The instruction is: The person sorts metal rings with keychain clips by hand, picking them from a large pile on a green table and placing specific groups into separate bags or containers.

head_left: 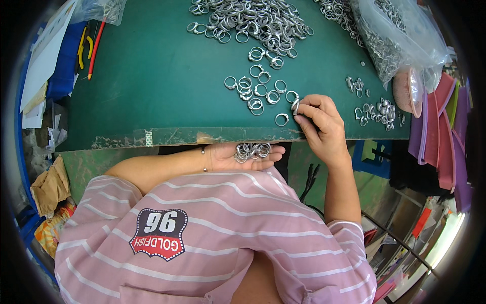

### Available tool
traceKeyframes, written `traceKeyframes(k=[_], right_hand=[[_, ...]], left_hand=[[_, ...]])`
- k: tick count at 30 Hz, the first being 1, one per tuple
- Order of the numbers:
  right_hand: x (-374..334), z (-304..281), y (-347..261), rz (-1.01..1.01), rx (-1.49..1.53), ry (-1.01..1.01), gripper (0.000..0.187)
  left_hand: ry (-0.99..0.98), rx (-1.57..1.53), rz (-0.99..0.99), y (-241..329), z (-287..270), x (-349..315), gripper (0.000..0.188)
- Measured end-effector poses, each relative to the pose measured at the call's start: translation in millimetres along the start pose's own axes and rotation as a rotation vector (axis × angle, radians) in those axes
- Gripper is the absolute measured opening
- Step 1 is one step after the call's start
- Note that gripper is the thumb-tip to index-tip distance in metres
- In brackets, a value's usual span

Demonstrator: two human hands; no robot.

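Green surface (pixel 152 76), near edge worn, w/ a taped patch (pixel 149 138) L of ctr. L hand (pixel 223 157) just off that edge, palm up, fingers extended, not gripping; metal rings (pixel 252 151) heaped on palm & fingers. R hand (pixel 323 126) over the surface nr same edge, thumb & fingertips together, clamped on a ring (pixel 295 106); another ring (pixel 292 96) right behind it, can't tell if touching. Single ring (pixel 282 119) sits btwn R hand & edge, v. close to the rim. Loose rings (pixel 260 91) scattered L of R hand, big pile (pixel 258 23) at far side. Open room: wide green stretch btwn red tool (pixel 97 50) at far L & the loose rings; narrower strip btwn R hand & small cluster (pixel 377 114) nr R edge. Clear bag (pixel 400 43) & pink tub (pixel 405 88) crowd R side.
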State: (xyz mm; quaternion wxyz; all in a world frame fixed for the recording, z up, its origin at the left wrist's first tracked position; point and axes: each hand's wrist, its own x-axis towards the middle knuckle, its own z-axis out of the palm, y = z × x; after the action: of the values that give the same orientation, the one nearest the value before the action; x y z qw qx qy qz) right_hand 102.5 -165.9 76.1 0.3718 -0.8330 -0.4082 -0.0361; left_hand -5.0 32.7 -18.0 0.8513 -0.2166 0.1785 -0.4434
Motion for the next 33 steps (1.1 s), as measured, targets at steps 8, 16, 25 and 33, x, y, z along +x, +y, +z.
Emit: traceKeyframes(k=[8,16,25,33], right_hand=[[-10,1,3,0.052,0.004,0.037,0.019],[14,10,-8,-0.039,-0.062,0.053,0.028],[19,13,-12,-0.005,0.031,-0.047,0.036],[19,17,-10,-0.019,-0.082,-0.074,0.033]], left_hand=[[-0.020,0.039,0.004,1,-3,1,0.050],[-0.041,0.066,-0.009,2,-4,3,0.048],[-0.020,0.061,-0.011,3,-6,5,0.047],[-0.033,0.048,-0.013,4,-9,4,0.046]])
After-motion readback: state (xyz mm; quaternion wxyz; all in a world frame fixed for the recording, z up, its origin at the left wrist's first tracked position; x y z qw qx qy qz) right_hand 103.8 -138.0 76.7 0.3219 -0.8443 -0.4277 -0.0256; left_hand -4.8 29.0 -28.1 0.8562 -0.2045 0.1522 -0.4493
